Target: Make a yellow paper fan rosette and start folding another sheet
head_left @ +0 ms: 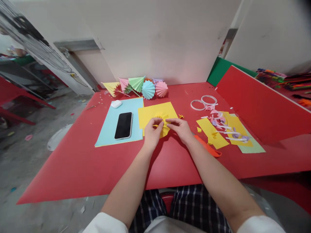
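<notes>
Both hands meet over a yellow pleated paper fan (164,132) near the middle of the red table. My left hand (154,129) pinches its left side between thumb and fingers. On the other side, my right hand (179,127) grips the fan with its fingertips. Parts of the folds are hidden behind the fingers. Under and behind the fan lies a flat sheet of yellow paper (155,110). A small yellow scrap (181,116) rests just beyond my right hand.
A phone (123,125) and a white case (116,104) lie on blue paper (107,132). Folded paper umbrellas (148,89) stand at the back. Rightward are tape rolls (198,105), paper strips (220,121), orange-handled scissors (209,148) and a red upright board (262,106).
</notes>
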A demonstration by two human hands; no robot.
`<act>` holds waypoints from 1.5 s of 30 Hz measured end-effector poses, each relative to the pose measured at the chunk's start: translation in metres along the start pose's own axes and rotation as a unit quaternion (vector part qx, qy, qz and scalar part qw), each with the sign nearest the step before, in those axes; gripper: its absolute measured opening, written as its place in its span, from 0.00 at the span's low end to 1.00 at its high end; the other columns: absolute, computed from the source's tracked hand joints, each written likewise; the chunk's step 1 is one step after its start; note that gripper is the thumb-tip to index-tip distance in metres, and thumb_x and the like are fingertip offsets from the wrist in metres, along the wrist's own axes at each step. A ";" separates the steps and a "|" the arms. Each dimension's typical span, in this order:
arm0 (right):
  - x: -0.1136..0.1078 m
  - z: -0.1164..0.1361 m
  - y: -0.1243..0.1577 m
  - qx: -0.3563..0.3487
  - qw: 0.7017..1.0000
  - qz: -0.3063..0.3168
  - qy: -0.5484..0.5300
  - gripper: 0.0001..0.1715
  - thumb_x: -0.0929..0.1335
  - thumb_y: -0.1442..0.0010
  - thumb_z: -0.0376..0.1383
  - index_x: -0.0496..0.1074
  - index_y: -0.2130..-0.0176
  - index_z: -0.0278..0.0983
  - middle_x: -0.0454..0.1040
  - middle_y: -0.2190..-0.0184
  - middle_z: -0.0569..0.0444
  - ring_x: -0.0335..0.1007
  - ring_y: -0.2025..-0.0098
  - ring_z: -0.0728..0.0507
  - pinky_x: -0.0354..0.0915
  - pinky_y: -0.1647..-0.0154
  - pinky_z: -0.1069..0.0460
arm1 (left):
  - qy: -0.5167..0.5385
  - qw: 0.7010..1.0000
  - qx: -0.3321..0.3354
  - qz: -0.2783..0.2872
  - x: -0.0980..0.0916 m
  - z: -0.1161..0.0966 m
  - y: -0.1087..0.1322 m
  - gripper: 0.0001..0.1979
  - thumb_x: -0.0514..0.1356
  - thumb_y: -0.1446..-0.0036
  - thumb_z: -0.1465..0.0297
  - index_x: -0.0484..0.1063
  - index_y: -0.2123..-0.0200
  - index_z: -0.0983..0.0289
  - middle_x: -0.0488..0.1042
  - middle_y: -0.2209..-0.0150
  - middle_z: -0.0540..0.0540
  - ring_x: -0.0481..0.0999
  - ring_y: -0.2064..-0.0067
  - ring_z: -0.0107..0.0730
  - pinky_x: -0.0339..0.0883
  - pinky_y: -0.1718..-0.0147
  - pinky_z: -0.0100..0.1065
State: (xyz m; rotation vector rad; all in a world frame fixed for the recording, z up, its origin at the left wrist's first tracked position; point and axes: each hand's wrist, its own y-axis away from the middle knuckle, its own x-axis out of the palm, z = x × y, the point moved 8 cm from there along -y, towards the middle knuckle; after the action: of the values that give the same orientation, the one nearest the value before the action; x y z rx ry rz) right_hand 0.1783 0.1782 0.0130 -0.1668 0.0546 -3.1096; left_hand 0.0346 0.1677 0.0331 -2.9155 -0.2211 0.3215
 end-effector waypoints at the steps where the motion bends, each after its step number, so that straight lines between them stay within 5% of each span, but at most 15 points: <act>1: 0.000 0.001 0.000 0.002 1.000 0.000 -0.001 0.14 0.72 0.57 0.36 0.76 0.65 0.39 0.77 0.64 0.54 0.70 0.60 0.45 0.64 0.54 0.47 | 0.006 1.000 0.000 0.000 0.000 0.000 -0.001 0.07 0.59 0.49 0.67 0.69 0.66 0.62 0.72 0.66 0.53 0.72 0.65 0.29 0.67 0.64 0.33; 25: -0.011 0.019 0.005 -0.064 0.989 -0.057 0.122 0.11 0.71 0.53 0.40 0.77 0.66 0.43 0.77 0.66 0.56 0.72 0.62 0.44 0.67 0.56 0.47 | -0.053 0.998 -0.001 0.021 -0.002 -0.011 0.001 0.07 0.59 0.48 0.67 0.75 0.66 0.60 0.76 0.65 0.53 0.73 0.66 0.30 0.68 0.66 0.33; 38: -0.012 0.029 0.006 -0.111 0.973 -0.073 0.186 0.07 0.68 0.49 0.39 0.76 0.68 0.43 0.77 0.68 0.56 0.72 0.65 0.45 0.67 0.61 0.49 | -0.122 0.988 0.082 0.048 0.007 -0.023 -0.003 0.07 0.59 0.48 0.68 0.76 0.66 0.58 0.75 0.66 0.51 0.73 0.63 0.31 0.67 0.63 0.33; 45: -0.009 0.030 0.007 -0.131 0.969 -0.066 0.200 0.08 0.68 0.49 0.37 0.76 0.66 0.43 0.77 0.66 0.56 0.72 0.64 0.46 0.68 0.62 0.51 | -0.150 0.986 0.054 0.041 0.004 -0.024 -0.001 0.08 0.58 0.47 0.67 0.75 0.66 0.59 0.75 0.67 0.51 0.72 0.65 0.29 0.65 0.64 0.31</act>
State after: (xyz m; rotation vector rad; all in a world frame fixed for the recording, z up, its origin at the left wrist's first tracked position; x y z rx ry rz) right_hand 0.1908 0.1701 0.0418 0.4752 0.4799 -3.1969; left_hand 0.0441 0.1655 0.0553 -2.7618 -0.1220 0.7631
